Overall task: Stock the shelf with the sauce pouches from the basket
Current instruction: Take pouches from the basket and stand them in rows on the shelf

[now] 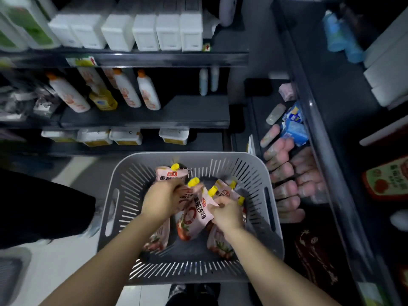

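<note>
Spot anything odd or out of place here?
Nothing spilled or damaged. The pink sauce pouches with yellow caps lie jumbled in the grey slotted plastic basket, with the left hand and right hand gripping some.
</note>
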